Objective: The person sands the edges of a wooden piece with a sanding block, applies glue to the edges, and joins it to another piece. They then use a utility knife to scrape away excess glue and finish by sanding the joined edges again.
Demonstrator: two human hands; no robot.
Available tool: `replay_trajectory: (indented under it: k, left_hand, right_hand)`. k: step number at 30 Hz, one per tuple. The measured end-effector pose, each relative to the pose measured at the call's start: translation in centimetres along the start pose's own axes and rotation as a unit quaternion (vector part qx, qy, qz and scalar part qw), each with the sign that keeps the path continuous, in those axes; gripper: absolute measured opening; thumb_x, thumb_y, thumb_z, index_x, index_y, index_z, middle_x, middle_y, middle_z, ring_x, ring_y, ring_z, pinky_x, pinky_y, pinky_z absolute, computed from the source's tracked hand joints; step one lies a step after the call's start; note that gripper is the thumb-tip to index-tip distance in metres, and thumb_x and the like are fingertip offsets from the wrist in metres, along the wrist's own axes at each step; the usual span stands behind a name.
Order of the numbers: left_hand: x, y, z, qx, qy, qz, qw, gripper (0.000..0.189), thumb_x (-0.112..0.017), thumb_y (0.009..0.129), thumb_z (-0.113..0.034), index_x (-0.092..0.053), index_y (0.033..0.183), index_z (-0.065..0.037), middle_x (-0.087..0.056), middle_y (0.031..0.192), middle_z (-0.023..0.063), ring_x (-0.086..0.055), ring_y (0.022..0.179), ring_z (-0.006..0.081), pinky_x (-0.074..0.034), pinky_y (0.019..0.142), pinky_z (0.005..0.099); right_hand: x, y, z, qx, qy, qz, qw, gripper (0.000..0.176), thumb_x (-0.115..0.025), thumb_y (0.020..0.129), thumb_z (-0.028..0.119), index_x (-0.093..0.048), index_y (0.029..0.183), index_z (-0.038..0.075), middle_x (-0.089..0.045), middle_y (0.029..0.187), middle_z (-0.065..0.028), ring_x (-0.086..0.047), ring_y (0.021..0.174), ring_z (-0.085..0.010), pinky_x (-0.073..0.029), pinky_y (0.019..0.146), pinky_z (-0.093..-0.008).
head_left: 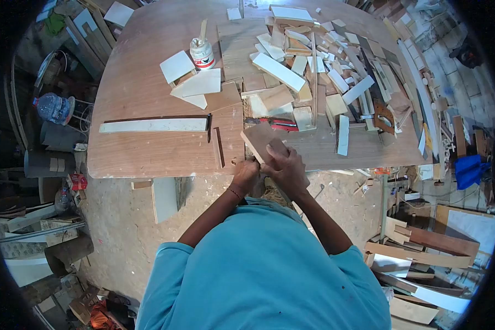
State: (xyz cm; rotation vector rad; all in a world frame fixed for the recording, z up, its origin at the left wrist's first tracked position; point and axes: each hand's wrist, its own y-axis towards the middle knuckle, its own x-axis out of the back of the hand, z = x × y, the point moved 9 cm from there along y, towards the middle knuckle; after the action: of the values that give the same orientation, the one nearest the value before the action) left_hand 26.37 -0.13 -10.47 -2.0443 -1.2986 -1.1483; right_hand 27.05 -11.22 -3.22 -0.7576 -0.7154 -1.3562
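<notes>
My right hand [285, 169] is wrapped round a brown wooden board [265, 138] with a pale edge, held tilted at the table's front edge. My left hand [246, 175] is closed just beside it, below the board's near left side; what its fingers hold, if anything, is hidden. A thin brown wood strip [218, 147] lies to the left of the hands. Beyond it is a long pale board [154, 126] with a dark bar across its right end. A red tool [280, 124] lies behind the held board, partly covered.
The brown wooden table [126, 151] carries a heap of offcuts [297, 49] at the back right. A handsaw [384, 117] lies at that heap's near edge. A white jar [202, 54] with a stick stands at the back left, beside pale offcuts [195, 83]. Scrap wood crowds both sides.
</notes>
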Motion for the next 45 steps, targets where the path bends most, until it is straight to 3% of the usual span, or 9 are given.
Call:
replay_trajectory:
  k: [3, 7, 12, 15, 18, 26, 31, 37, 45]
  left_hand:
    - [-0.7, -0.3, -0.7, 0.049, 0.02, 0.088, 0.995, 0.038, -0.058, 0.068, -0.006, -0.054, 0.105, 0.003, -0.059, 0.098, 0.0199, -0.061, 0.083, 0.031, -0.05, 0.066, 0.0375]
    - [2.7, -0.7, -3.3, -0.101, 0.02, -0.161, 0.982, 0.035, -0.057, 0.07, -0.006, -0.054, 0.104, 0.003, -0.058, 0.097, 0.0193, -0.06, 0.078, 0.0313, -0.05, 0.062, 0.0383]
    - [0.5, -0.4, -2.0, 0.02, -0.04, 0.082, 0.996, 0.036, -0.054, 0.072, -0.006, -0.052, 0.106, 0.004, -0.056, 0.104, 0.0201, -0.059, 0.088, 0.0308, -0.05, 0.074, 0.0368]
    - [0.6, -0.6, -1.8, -0.046, 0.007, -0.096, 0.994, 0.04, -0.057, 0.065, -0.004, -0.054, 0.105, -0.001, -0.058, 0.099, 0.0189, -0.06, 0.072, 0.0309, -0.049, 0.059, 0.039]
    - [0.8, -0.7, -2.8, -0.051, 0.047, -0.099, 0.993, 0.032, -0.052, 0.072, -0.005, -0.053, 0.103, 0.003, -0.056, 0.104, 0.0205, -0.058, 0.092, 0.0302, -0.049, 0.075, 0.0362]
    - [0.1, -0.4, -1.0, 0.02, 0.002, 0.027, 0.999, 0.035, -0.053, 0.071, -0.006, -0.054, 0.105, 0.0, -0.057, 0.105, 0.0157, -0.06, 0.085, 0.0308, -0.051, 0.066, 0.0356]
    - [2.1, -1.1, -1.6, -0.066, 0.007, -0.18, 0.981, 0.04, -0.06, 0.062, -0.006, -0.057, 0.102, -0.005, -0.06, 0.098, 0.0141, -0.06, 0.071, 0.0303, -0.049, 0.058, 0.0382]
    - [-0.2, -0.6, -0.1, 0.028, 0.004, 0.024, 0.999, 0.042, -0.06, 0.065, -0.008, -0.056, 0.106, -0.005, -0.06, 0.102, 0.0133, -0.061, 0.085, 0.0278, -0.051, 0.065, 0.0358]
    - [0.9, -0.7, -1.2, -0.012, 0.025, -0.064, 0.998, 0.034, -0.054, 0.072, -0.008, -0.056, 0.105, -0.003, -0.058, 0.106, 0.0129, -0.06, 0.089, 0.0257, -0.051, 0.068, 0.0338]
  right_hand:
    - [0.2, 1.0, -1.3, 0.009, -0.027, 0.018, 0.999, 0.052, -0.066, 0.066, 0.039, -0.056, 0.115, 0.023, -0.049, 0.106, -0.0272, -0.052, 0.098, -0.0388, -0.043, 0.081, -0.0461]
    - [-1.6, 3.6, -6.6, -0.121, 0.046, 0.065, 0.989, 0.053, -0.063, 0.067, 0.043, -0.055, 0.117, 0.026, -0.046, 0.111, -0.0245, -0.046, 0.099, -0.0409, -0.038, 0.085, -0.0498]
    - [-0.2, -0.6, 0.8, -0.038, 0.01, 0.026, 0.999, 0.051, -0.065, 0.067, 0.038, -0.056, 0.116, 0.023, -0.046, 0.112, -0.0239, -0.048, 0.102, -0.039, -0.039, 0.086, -0.0469]
    - [-0.1, 0.7, -0.9, -0.029, 0.009, 0.009, 0.999, 0.052, -0.065, 0.067, 0.038, -0.056, 0.116, 0.022, -0.046, 0.114, -0.0247, -0.047, 0.105, -0.0396, -0.039, 0.086, -0.0473]
    - [-0.9, 2.9, -6.1, -0.149, 0.043, 0.015, 0.988, 0.049, -0.064, 0.067, 0.038, -0.058, 0.113, 0.021, -0.047, 0.11, -0.0263, -0.051, 0.099, -0.0401, -0.043, 0.082, -0.0463]
    - [-1.4, 0.3, -2.4, -0.034, 0.048, 0.027, 0.998, 0.051, -0.065, 0.067, 0.043, -0.055, 0.115, 0.029, -0.043, 0.115, -0.021, -0.044, 0.103, -0.0402, -0.038, 0.085, -0.0503]
    - [-2.3, 3.8, -8.0, -0.124, 0.066, -0.003, 0.99, 0.055, -0.066, 0.065, 0.045, -0.054, 0.116, 0.031, -0.042, 0.116, -0.0214, -0.044, 0.104, -0.0401, -0.038, 0.086, -0.0504]
    - [-1.1, 0.4, -0.3, 0.042, -0.008, -0.021, 0.999, 0.052, -0.065, 0.067, 0.042, -0.055, 0.116, 0.028, -0.045, 0.112, -0.0228, -0.046, 0.1, -0.0415, -0.039, 0.084, -0.0503]
    - [-2.2, 2.7, -3.8, 0.006, 0.015, -0.032, 0.999, 0.05, -0.067, 0.067, 0.04, -0.057, 0.113, 0.025, -0.047, 0.111, -0.0226, -0.048, 0.097, -0.0399, -0.04, 0.082, -0.0471]
